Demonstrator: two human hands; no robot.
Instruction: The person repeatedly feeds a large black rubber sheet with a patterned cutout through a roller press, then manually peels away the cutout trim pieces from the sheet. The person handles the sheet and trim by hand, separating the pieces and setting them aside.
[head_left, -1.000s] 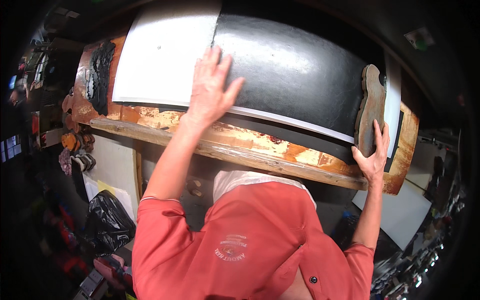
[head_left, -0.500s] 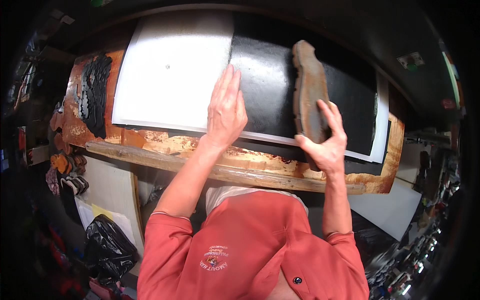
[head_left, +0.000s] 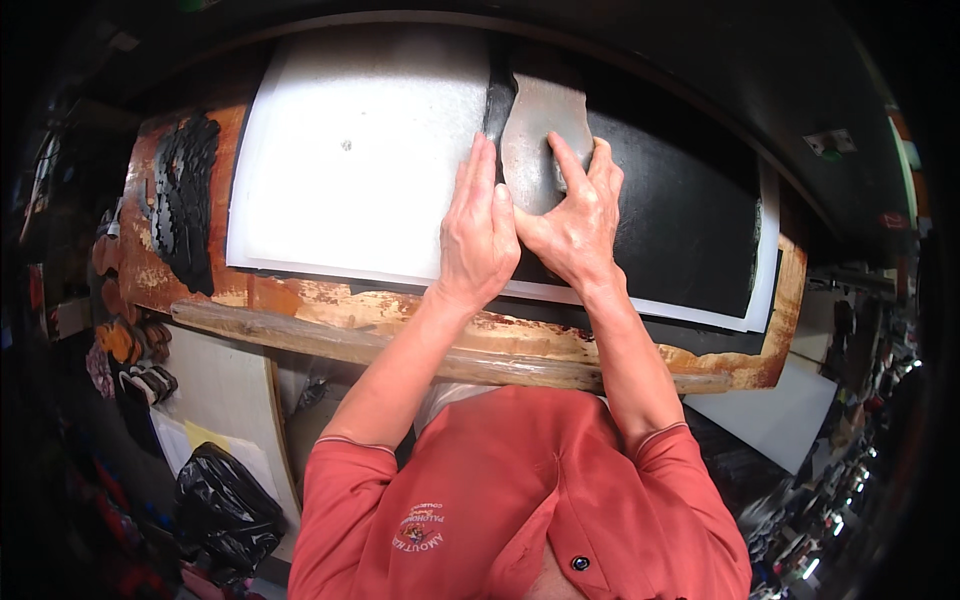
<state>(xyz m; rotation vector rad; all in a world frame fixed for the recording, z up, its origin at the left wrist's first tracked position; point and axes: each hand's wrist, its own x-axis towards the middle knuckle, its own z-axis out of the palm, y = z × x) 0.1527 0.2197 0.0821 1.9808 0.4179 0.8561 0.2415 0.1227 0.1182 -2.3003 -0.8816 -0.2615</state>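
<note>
A person in a short-sleeved red shirt [head_left: 480, 470] leaned over a worn, orange-brown wooden surface [head_left: 790, 350], both bare hands close together near its middle. The right hand [head_left: 575, 195] spanned the near end of a flat, grey, wavy-sided plate with a narrowed waist [head_left: 540, 110], its grip spread partly open, the thumb near the left edge and the fingers over the top and right side. The plate lay over the left part of a smooth black sheet [head_left: 690, 210], its long axis running near to far; whether it sat fully flat could not be told.

Just to its left, the left hand [head_left: 480, 240] stretched out with straight fingers held together, grasping nothing visible, along the border between the black sheet and a broad white board [head_left: 350, 160]. Whether its thumb touched the plate was unclear.

A sideways slip looked the likeliest trouble: with the right hand at the near end only, an uneven push could have swung the far end askew or over the sheet's left border. The sheet, apparently loose on the board, could also have crept under a dragged plate. The left fingers, so near the plate's edge, risked a pinch if it was pressed down hard.
</note>
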